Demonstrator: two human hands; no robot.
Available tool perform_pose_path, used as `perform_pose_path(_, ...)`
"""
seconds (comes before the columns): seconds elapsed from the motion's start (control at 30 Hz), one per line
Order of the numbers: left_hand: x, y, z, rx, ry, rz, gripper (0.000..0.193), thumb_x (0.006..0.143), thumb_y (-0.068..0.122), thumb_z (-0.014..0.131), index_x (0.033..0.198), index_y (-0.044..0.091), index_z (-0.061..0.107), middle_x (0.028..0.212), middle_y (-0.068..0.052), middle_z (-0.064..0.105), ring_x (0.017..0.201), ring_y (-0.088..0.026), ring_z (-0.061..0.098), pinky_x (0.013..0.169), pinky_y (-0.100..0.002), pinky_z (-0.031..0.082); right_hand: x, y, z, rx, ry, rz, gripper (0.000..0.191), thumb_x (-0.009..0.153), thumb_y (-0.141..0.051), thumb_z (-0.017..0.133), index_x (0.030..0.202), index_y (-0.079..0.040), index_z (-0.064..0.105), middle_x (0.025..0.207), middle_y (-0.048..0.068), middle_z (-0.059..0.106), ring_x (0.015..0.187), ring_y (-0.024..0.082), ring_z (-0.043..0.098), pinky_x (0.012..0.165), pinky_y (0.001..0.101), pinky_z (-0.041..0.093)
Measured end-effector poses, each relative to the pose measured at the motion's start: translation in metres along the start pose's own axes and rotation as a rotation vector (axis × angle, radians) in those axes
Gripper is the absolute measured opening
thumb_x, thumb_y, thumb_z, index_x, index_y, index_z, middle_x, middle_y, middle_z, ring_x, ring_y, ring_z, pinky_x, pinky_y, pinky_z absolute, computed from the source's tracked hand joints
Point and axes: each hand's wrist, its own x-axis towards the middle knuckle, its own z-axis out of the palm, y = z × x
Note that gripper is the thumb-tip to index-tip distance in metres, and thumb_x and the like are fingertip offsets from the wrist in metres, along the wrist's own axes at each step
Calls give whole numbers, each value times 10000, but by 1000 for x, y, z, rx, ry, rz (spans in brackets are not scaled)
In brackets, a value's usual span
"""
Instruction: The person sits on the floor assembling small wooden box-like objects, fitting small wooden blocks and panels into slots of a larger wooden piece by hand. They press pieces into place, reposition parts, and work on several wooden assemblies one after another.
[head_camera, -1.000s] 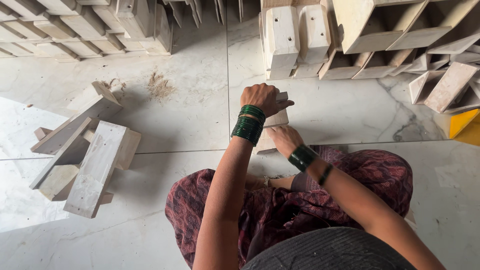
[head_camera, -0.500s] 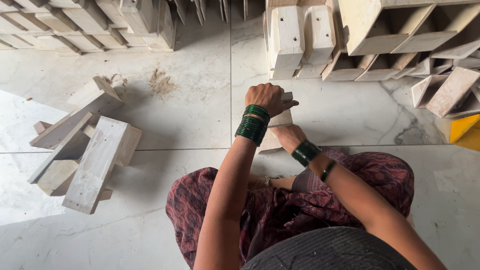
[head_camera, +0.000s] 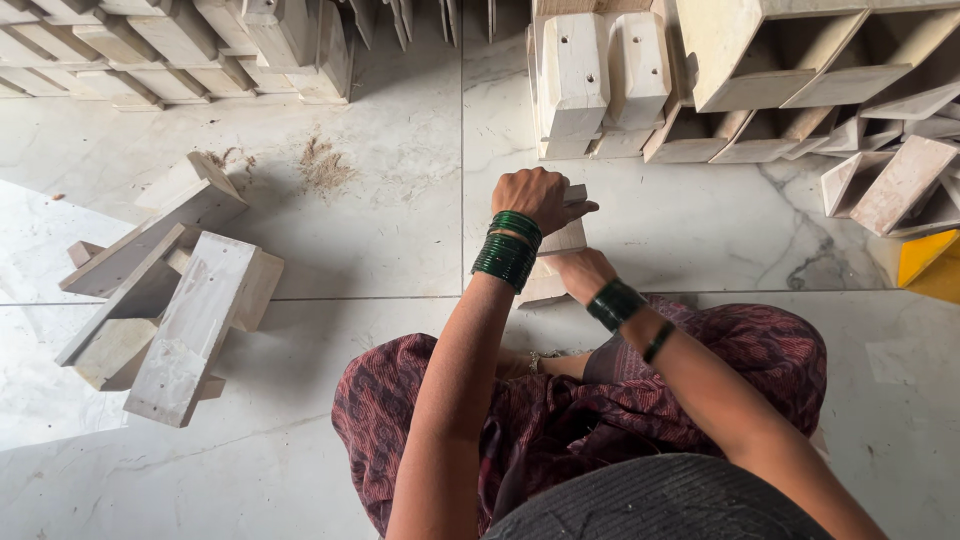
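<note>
I see the left hand (head_camera: 532, 193) clamped atop the wooden block (head_camera: 562, 240), the right hand (head_camera: 583, 272) gripping lower, steadying it upright on the floor (head_camera: 400, 220).

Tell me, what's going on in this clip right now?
A person sits on a pale marble floor, seen from their own head camera. Both hands are on a small wooden piece standing in front of their knees: the left hand grips its top, the right hand holds it lower down. A loose pile of wooden pieces lies to the left, near scattered sawdust. Rows of stacked wooden parts line the far side.
</note>
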Motion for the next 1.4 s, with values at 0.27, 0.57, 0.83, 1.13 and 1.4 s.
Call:
perform_pose_path(0.27, 0, 0, -1, -4, 22, -2, 654, 775, 841, 612, 750, 205, 766, 613, -10, 687, 563, -174, 690, 477, -346, 534, -12, 6, -6, 136, 142, -180, 374, 932, -46, 484, 1237, -139, 681, 1097, 116, 760, 936, 304, 743, 837, 435, 592)
perform_pose_path(0.57, 0, 0, -1, 24, 15, -7, 670, 775, 850, 615, 747, 198, 765, 597, -5, 678, 551, -172, 677, 476, -342, 532, -18, 3, -10, 111, 2, 4, 388, 953, -66, 505, 1287, -153, 681, 1063, 149, 745, 963, 341, 719, 868, 450, 572)
perform_pose_path(0.83, -1, 0, 1, 6, 22, -12, 650, 779, 839, 617, 758, 206, 767, 606, -10, 685, 561, -178, 685, 478, -353, 535, -13, -5, -6, 289, 85, -144, 371, 926, -29, 495, 1225, -125, 693, 1197, 114, 742, 950, 284, 751, 864, 410, 598)
perform_pose_path(1.13, -5, -1, -6, 8, 30, -22, 655, 770, 843, 619, 747, 205, 768, 639, -21, 700, 601, -199, 700, 510, -368, 556, 3, -23, 4, 121, 138, -89, 289, 934, -41, 525, 1164, -55, 699, 1043, 188, 739, 956, 363, 730, 851, 457, 582)
perform_pose_path(1.4, -2, -3, 2, -3, -14, -24, 646, 825, 829, 597, 782, 207, 764, 634, -13, 708, 600, -189, 711, 523, -358, 550, 6, -35, 7, 354, 199, -173, 334, 928, -13, 447, 1134, -57, 708, 1048, 189, 748, 786, 332, 739, 737, 457, 599)
